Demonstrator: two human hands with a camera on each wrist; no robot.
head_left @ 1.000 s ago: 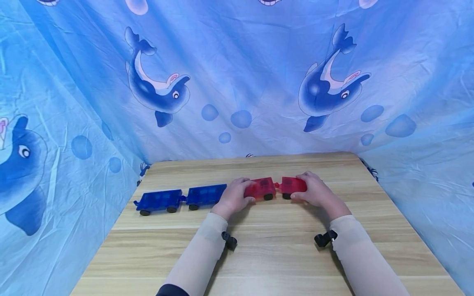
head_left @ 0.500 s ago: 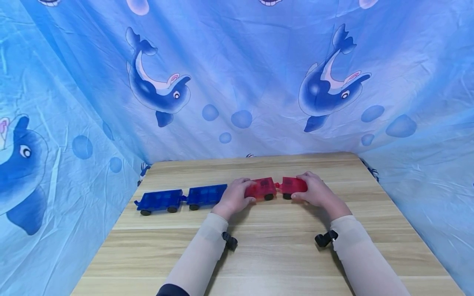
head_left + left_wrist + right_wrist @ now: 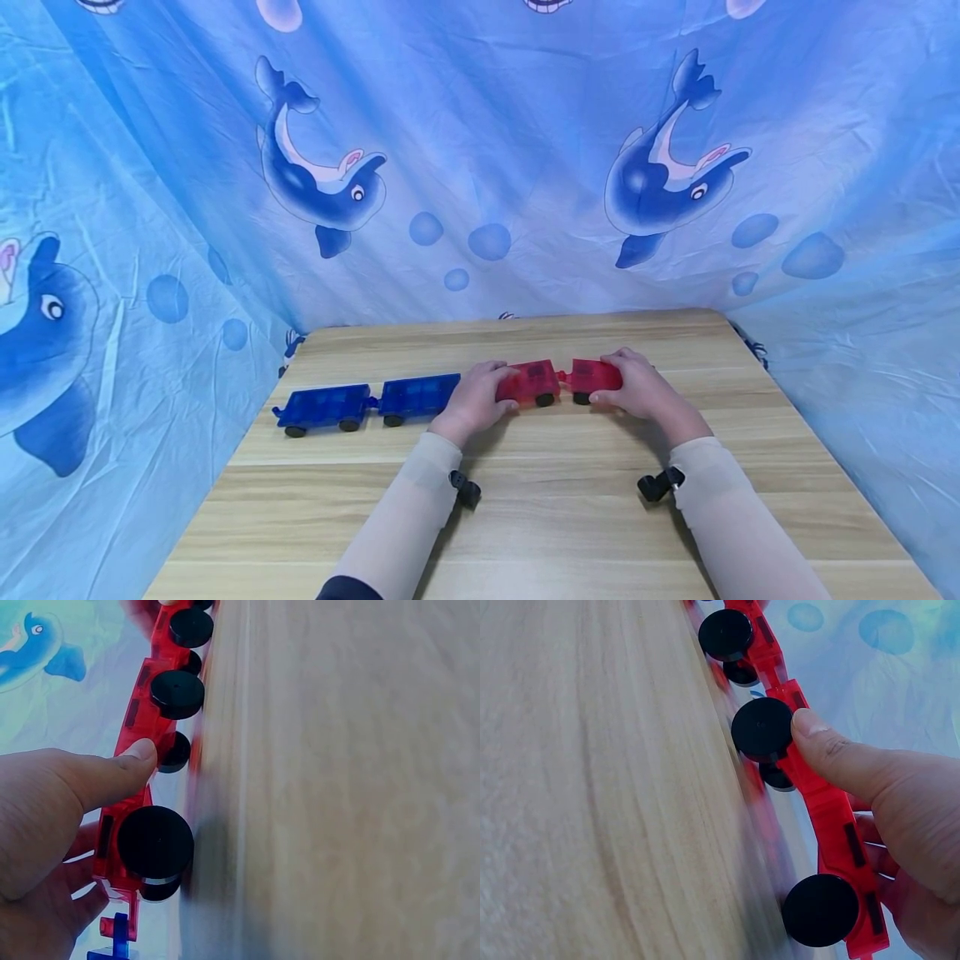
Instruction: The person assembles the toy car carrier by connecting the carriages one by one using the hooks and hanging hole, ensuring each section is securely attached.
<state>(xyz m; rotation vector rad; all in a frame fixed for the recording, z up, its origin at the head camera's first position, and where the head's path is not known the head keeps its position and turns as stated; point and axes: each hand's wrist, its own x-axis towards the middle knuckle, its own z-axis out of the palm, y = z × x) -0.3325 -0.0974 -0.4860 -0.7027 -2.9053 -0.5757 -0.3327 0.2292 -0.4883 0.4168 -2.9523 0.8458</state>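
Four toy vehicles stand in one row on the wooden table (image 3: 555, 525). My left hand (image 3: 474, 398) grips the left red toy train car (image 3: 536, 380), its thumb on the near side and fingers behind. At the right end, my right hand (image 3: 639, 390) holds the other red toy train car (image 3: 594, 375) with thumb and fingers. A small red coupling (image 3: 562, 376) bridges the two red cars. Left of them stand two linked blue toy train cars (image 3: 327, 406); my left hand partly hides the nearer one. In the left wrist view, a red hook (image 3: 132, 919) meets a blue coupler (image 3: 120, 937).
A blue dolphin-print curtain (image 3: 480, 150) surrounds the table's back and sides. Black wrist cameras (image 3: 467, 490) are strapped over both pale sleeves (image 3: 408, 512). The row of cars lies across the table's far half, and its back edge is close behind.
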